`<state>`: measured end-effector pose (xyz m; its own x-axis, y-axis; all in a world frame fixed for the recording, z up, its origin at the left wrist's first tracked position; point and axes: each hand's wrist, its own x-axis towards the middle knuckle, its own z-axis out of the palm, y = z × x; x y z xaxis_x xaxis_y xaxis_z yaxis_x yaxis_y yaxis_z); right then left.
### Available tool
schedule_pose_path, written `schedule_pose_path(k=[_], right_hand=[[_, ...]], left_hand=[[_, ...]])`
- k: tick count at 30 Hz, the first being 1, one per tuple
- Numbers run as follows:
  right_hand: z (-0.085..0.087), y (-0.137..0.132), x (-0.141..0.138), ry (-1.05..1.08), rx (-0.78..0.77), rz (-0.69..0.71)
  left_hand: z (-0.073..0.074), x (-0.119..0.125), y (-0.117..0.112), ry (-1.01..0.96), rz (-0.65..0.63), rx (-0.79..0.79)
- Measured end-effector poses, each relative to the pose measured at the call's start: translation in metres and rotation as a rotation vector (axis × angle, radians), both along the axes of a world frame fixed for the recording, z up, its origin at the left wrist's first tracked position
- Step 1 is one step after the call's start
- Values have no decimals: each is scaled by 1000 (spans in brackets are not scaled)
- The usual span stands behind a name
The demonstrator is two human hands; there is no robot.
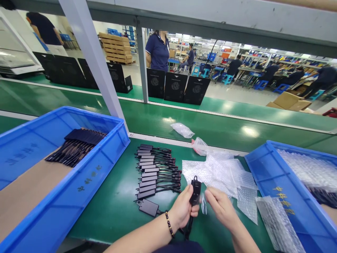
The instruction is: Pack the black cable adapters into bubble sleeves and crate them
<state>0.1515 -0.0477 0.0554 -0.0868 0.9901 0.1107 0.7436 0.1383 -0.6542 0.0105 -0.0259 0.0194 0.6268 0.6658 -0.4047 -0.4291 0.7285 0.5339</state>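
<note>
Head view, left hand (183, 208) wrapped round black module (195, 192), right hand (221, 207) pinching clear film (204, 205), green table (110, 211), seated workers (234, 66) beyond

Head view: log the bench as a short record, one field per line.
Left hand: holding a black rectangular device with a loop at its top
Right hand: curled beside a narrow clear plastic strip; pinch unclear
Mid-bench: column of black rectangular cabled units on the green tabletop
Right of units: clear bubble-wrap sheets
Far left: blue rectangular plastic bin, black cabled pieces on brown cardboard inside
Far right: second blue plastic bin, bubble wrap and dark items inside
</note>
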Motion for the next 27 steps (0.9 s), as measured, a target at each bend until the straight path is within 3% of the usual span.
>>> schedule_pose_path(k=[3, 6, 9, 11, 15, 19, 24, 27], right_hand=[[-6, 0, 8, -152, -43, -42], [-27, 3, 11, -483, -88, -102], [-49, 4, 12, -675, -57, -173], [-54, 4, 18, -701, 21, -253], [-46, 5, 52, -619, 230, -444], [-43, 12, 93, -726, 219, -680], [-54, 21, 113, -800, 210, -691], [-42, 17, 113, -739, 355, -702]], left_hand=[[-2, 0, 3, 48, 58, -56], [1, -3, 5, 40, 77, -83], [7, -6, 5, -22, 58, 4], [10, -8, 5, -25, 57, 78], [11, -8, 5, 29, 47, 149], [10, -6, 4, 32, -28, 171], [7, -6, 4, -9, -73, 184], [7, -7, 4, -20, -87, 185]])
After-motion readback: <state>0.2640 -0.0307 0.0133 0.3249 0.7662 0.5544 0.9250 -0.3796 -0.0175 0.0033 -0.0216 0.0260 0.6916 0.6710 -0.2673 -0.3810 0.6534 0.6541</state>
